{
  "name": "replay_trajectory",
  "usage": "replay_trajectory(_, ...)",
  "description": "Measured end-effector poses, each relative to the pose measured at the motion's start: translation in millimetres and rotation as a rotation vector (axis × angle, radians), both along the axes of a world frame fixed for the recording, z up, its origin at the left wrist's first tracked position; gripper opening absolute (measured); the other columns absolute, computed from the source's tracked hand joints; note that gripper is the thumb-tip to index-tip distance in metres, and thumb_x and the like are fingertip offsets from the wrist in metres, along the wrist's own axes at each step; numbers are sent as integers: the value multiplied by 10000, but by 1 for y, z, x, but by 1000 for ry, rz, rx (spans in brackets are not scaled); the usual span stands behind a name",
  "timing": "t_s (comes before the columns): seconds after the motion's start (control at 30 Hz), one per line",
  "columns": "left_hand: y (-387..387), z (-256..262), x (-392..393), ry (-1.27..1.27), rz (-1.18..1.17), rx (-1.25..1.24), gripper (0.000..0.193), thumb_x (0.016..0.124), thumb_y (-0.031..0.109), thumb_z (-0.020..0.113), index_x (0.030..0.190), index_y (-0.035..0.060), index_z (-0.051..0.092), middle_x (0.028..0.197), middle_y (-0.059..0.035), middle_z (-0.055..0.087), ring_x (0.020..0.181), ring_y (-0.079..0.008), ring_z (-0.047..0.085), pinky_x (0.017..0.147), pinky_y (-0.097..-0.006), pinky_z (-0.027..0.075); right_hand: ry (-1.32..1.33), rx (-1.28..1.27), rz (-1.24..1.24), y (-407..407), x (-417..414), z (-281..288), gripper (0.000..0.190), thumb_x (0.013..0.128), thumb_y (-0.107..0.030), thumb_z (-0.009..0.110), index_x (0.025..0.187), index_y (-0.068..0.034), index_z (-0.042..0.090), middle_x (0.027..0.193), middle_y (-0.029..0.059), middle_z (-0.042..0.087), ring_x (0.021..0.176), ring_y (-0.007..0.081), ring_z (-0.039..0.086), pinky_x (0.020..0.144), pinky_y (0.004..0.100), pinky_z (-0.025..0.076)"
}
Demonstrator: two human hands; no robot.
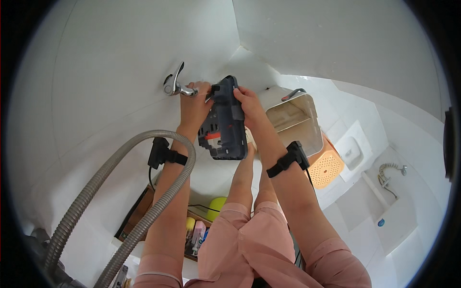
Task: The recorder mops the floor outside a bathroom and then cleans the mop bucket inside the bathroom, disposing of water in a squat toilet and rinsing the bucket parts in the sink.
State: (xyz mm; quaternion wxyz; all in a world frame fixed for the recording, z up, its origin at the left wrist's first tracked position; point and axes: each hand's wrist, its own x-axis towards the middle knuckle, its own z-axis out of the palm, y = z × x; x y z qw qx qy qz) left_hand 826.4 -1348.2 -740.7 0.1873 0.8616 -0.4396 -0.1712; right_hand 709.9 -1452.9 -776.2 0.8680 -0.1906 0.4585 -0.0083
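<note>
A dark grey plastic housing (236,126) hangs between my hands, held upright with slots and a red part on its left side. My right hand (250,106) grips its right edge, thumb on the upper rim. My left hand (196,102) is on its upper left side, directly below the spout of a chrome wall tap (176,86); some of its fingers are hidden. Water seems to run over the left hand, though it is hard to make out. Each wrist wears a black strapped device.
A white plastic bucket (293,135) with an inner divider and dark handle rests on an orange perforated stool (326,169) at right. Beyond are a squat toilet (351,151) and a hand sprayer (390,169). A metal shower hose (144,140) loops across my left forearm. Bottles sit in a wooden box (135,219).
</note>
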Motion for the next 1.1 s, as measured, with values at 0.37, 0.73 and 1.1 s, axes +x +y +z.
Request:
replay_trajectory(0.37, -2, -5, -4, -124, -162, -140, 178, 614, 20, 615, 748, 49, 502, 734, -88, 510, 775, -276, 503, 716, -392, 375, 35, -48, -18, -8, -3, 3, 275, 869, -170, 459, 1073, 12, 492, 883, 60, 576, 757, 143, 551, 675, 278, 464)
replay_trajectory(0.73, 25, -24, 0, 208, 417, -177, 136, 701, 101, 595, 806, 38, 538, 683, -97, 581, 654, -270, 575, 611, -344, 415, 95, -98, -195, -30, -18, 18, 285, 865, -150, 473, 1110, -5, 481, 909, 44, 582, 787, 120, 545, 702, 263, 455)
replay_trajectory(1.1, 2, -39, -18, 13, 275, 175, 81, 694, 151, 570, 703, 71, 569, 641, -73, 580, 617, -261, 561, 689, -372, 374, -5, -190, -142, -6, -14, 36, 303, 865, -160, 482, 1111, 17, 487, 915, 43, 573, 797, 111, 531, 721, 242, 428)
